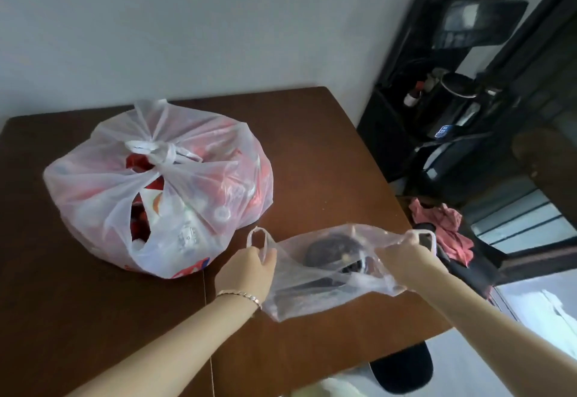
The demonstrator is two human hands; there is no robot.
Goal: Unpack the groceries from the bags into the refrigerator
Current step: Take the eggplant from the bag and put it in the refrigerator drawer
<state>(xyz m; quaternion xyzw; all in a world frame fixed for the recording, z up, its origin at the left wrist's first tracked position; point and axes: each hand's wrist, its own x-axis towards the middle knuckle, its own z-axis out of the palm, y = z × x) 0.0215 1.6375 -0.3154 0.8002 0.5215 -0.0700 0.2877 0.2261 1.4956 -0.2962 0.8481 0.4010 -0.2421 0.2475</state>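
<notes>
A small clear plastic bag (327, 290) lies near the right front of the brown table (312, 134). My left hand (246, 272) grips its left handle loop and my right hand (402, 256) grips its right handle, so the mouth is pulled wide. Something dark and round (334, 251) shows through the thin plastic. A large white bag (156, 187), knotted at the top and bulging with red and white packages, stands on the table to the left. The refrigerator is out of view.
A black water dispenser (452, 90) with a kettle stands against the wall at the right. A pink cloth (443, 225) lies on a dark chair beside the table's right edge. A black slipper (402, 368) rests on the floor below.
</notes>
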